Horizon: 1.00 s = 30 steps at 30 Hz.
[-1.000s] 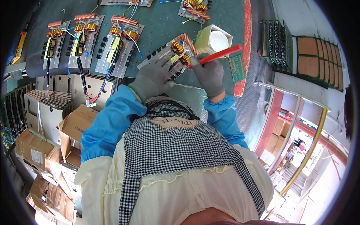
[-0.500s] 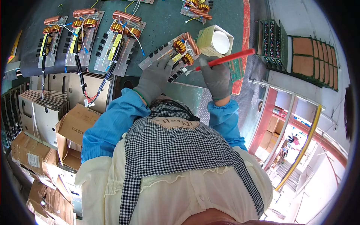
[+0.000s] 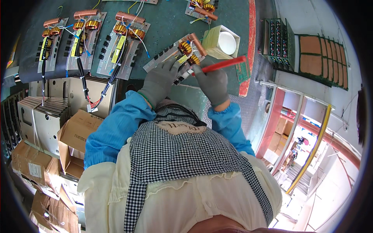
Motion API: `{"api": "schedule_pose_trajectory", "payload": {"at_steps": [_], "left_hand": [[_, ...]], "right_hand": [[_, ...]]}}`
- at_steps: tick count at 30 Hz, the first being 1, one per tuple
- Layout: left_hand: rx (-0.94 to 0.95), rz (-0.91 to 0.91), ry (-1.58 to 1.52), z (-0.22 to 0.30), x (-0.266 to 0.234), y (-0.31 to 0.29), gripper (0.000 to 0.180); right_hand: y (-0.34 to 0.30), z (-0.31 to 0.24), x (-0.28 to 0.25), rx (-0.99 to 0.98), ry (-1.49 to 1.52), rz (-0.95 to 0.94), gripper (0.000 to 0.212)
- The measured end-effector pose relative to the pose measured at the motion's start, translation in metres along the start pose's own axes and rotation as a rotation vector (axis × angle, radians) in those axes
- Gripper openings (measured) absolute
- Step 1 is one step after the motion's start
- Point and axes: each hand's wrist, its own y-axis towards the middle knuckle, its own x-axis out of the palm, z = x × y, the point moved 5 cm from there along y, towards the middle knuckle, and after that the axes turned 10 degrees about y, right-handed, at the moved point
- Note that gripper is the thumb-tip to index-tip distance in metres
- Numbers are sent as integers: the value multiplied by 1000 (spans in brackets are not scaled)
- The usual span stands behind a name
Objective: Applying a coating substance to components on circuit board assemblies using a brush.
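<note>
Three boards (image 3: 87, 43) lie in a row at the bench's (image 3: 171, 23) left — their cables (image 3: 81, 70) over its near edge. Right of them lies a fourth board (image 3: 173, 54), the left hand (image 3: 157, 80) on its near side, the right hand (image 3: 213, 82) with the tool (image 3: 221, 65) at its right end. Behind that end sits a box (image 3: 210, 43) with a cylinder (image 3: 227, 42) in it; farther back, another board (image 3: 201, 9). Left of the person — plates (image 3: 42, 120), then nearer, cartons (image 3: 35, 165). Beyond the bench's right edge, a rack (image 3: 279, 43).

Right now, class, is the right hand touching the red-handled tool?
Touching: the head view shows the gloved right hand gripping the red-handled tool near its pale end.
</note>
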Motion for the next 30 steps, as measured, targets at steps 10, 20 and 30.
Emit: {"api": "schedule_pose_trajectory", "payload": {"at_steps": [10, 20, 30], "left_hand": [[-12, 11, -34, -2, -1, -1, 51], [8, 22, -47, -4, 2, -2, 54], [7, 36, -53, -6, 4, -3, 55]], "right_hand": [[-10, -1, -2, 31, 45, 45, 23], [-13, -6, -9, 107, 180, 106, 27], [-18, -28, 5, -38, 124, 58, 22]]}}
